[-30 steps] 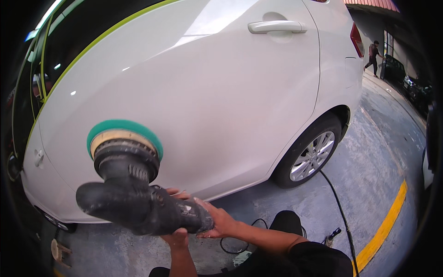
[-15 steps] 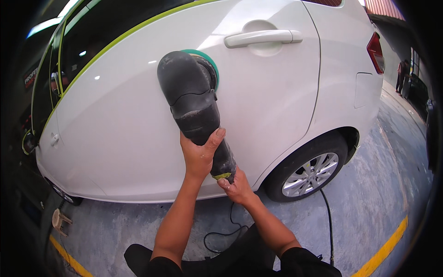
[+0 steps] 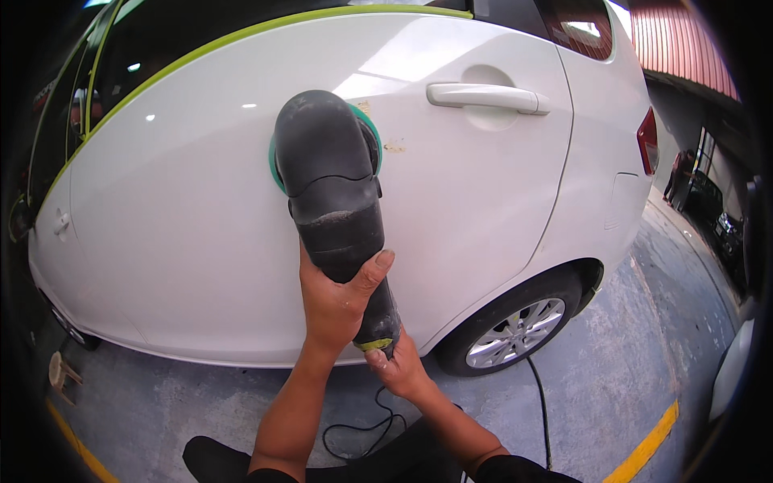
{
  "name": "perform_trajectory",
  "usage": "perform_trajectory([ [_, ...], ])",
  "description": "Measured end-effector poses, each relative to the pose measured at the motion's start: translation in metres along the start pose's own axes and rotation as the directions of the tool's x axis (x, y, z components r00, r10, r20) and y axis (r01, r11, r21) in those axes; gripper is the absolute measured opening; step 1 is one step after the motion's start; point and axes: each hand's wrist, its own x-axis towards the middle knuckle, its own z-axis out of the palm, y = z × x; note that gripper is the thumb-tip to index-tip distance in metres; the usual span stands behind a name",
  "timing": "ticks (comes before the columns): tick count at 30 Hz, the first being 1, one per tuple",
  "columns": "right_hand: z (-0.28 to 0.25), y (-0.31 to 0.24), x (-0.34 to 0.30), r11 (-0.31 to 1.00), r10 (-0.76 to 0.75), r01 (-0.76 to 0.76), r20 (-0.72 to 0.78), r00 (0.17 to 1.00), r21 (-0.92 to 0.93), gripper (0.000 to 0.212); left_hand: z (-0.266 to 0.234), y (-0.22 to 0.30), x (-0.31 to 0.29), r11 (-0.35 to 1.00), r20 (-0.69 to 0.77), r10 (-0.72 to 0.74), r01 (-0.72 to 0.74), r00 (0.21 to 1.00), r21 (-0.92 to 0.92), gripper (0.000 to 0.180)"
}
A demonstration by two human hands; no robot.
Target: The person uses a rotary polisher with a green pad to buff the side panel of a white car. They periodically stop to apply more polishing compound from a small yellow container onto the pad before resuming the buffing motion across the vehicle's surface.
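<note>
- Far left: a small tan stool [image 3: 60, 370] on the grey-blue concrete floor [image 3: 201, 402], out by the floor's left edge.
- Next, strips of yellow-green masking tape [image 3: 201, 50] running along the top edge of the glossy white car door [image 3: 185, 217].
- Then the round green foam pad [image 3: 373, 125], peeking out on both sides of the tool's head, toward the door's upper edge. Its face is hidden, so can't tell how hard it's pressed on the paint, if at all.
- It's on the chunky matte-black power polisher [image 3: 330, 189], which sits in front of the door. Long axis runs close to upright: head up and away from the hands, tail angling down and a bit right.
- Left hand [image 3: 332, 314] is the one nearer the pad, wrapped on the tool's body from below and left, thumb up along the right side, forearm rising from the lower edge.
- Right hand [image 3: 403, 370] is lower and further right, closed around the tail end, thumb by the yellow-green patch, forearm slanting in from lower right.
- Just right of the pad, a few tan smears [image 3: 394, 146] on the door.
- Further right, the white door handle [image 3: 487, 98] by the door's upper rear corner.
</note>
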Motion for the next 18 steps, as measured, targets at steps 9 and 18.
perform_trajectory([
  [9, 0.019, 0.008, -0.003, 1.0, 0.006, -0.005, -0.043, 0.999, 0.017, 0.084, -0.005, 0.016, 0.007, 0.991, 0.037, 0.106, -0.109, 0.994, 0.082, 0.063],
  [18, -0.017, -0.152, 0.066, 0.994, -0.071, 0.083, -0.162, 0.984, 0.068, 0.068, 0.064, 0.098, 0.119, 0.963, 0.205, 0.245, -0.262, 0.948, 0.064, 0.042],
])
